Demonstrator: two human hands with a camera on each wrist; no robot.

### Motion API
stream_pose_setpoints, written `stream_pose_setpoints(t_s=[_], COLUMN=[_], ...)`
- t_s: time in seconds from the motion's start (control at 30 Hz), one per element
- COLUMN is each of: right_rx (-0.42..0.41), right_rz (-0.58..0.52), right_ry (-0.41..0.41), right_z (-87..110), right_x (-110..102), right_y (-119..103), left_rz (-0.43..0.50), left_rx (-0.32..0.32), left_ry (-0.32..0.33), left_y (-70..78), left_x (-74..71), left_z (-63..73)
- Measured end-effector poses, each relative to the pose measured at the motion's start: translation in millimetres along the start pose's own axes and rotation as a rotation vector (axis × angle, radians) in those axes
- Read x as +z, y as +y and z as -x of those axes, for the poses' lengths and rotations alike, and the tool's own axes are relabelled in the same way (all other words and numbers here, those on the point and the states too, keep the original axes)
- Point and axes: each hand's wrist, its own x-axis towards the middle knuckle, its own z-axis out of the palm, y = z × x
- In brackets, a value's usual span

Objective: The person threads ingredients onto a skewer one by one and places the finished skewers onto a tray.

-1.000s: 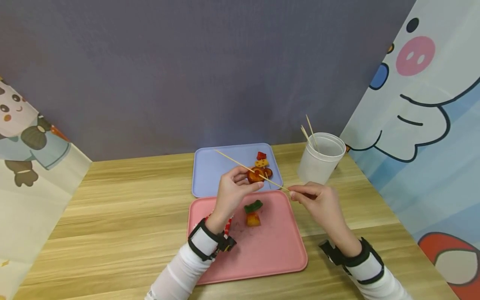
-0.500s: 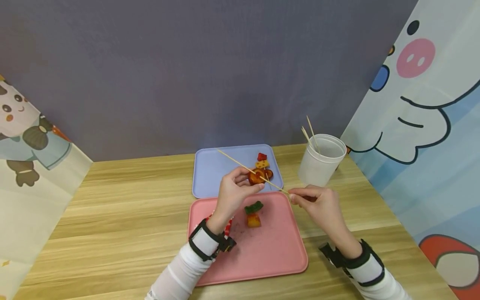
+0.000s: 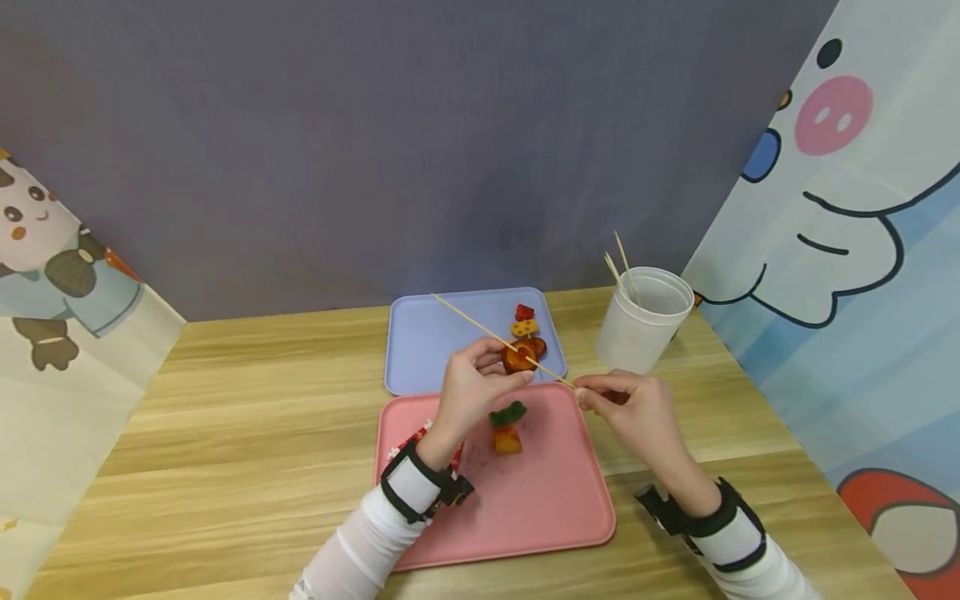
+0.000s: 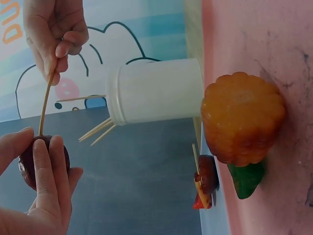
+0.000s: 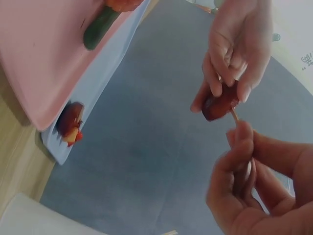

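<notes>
My left hand (image 3: 472,387) holds a round, glossy brown mushroom-like piece (image 3: 516,358) between thumb and fingers, above the blue tray's near edge. A thin bamboo skewer (image 3: 472,320) passes through this piece, its long end sticking out to the upper left. At the skewer's other end, my right hand (image 3: 637,408) pinches it with thumb and fingertips. The right wrist view shows a short stretch of skewer (image 5: 235,116) between the piece and those fingertips. Below the hands, a yellow corn chunk (image 3: 507,441) and a green piece (image 3: 508,414) lie on the pink tray (image 3: 555,508).
On the blue tray (image 3: 427,325) lies a filled skewer with red, dotted yellow (image 3: 525,328) and brown pieces. A white tub (image 3: 637,329) with several skewers stands at the back right. Red-and-white pieces (image 3: 408,442) sit partly hidden under my left wrist. A grey wall rises behind.
My left hand and the brown piece have shifted slightly right along the skewer, closer to my right hand. The right hand has dipped slightly, still pinching the skewer.
</notes>
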Motion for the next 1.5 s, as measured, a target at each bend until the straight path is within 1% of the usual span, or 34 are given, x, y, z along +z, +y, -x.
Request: stream_pose_setpoints(t_s=[0.23,0.47,0.53,0.63,0.7,0.8,0.9,0.97,1.1,1.23,1.37,1.5], right_rx=[0.059,0.101,0.117,0.132,0.143,0.168,0.205,0.224,0.238,0.251,0.273,0.299], right_rz=[-0.036,-0.063,-0.100,-0.159,-0.184,-0.212,-0.243,-0.253,-0.241,-0.202,-0.175,-0.140], right_ry=[-0.121,-0.184,-0.206,-0.226,-0.235,-0.242,-0.248,-0.248,-0.232,-0.213,-0.188,-0.175], right_z=[-1.4,-2.2,-3.0,-4.5,-5.4,-5.9,-5.6,-5.0,-3.5,-1.5,-0.4,0.0], right_x=[-3.4,-4.6,-4.6,-6.3,-8.4,-12.8,-17.6,-20.1,-24.6,-30.3,-36.0,-42.0], right_y=[-1.0,-0.1,2.6,8.1,12.0,17.2,23.7,29.9,43.1,51.0,57.7,63.2], left_rz=[-0.018,0.001,-0.002,-0.010,-0.038,-0.121,-0.235,-0.328,-0.508,-0.672,-0.777,-0.854], left_rx=[-0.010,-0.004,0.000,0.015,0.034,0.071,0.115,0.145,0.200,0.278,0.333,0.357], left_ry=[-0.015,-0.039,-0.049,-0.084,-0.109,-0.140,-0.169,-0.197,-0.287,-0.424,-0.593,-0.737], left_y=[-0.3,-1.2,-1.4,-1.4,-1.4,-2.4,-6.2,-9.4,-13.8,-16.7,-18.2,-20.0], left_x=[-1.4,0.0,0.3,-0.2,-1.6,-5.4,-9.8,-12.3,-17.2,-21.8,-25.4,-27.9], left_z=[-0.7,-0.5,-0.3,0.1,0.4,1.1,1.3,1.2,-0.4,-3.9,-5.8,-5.0])
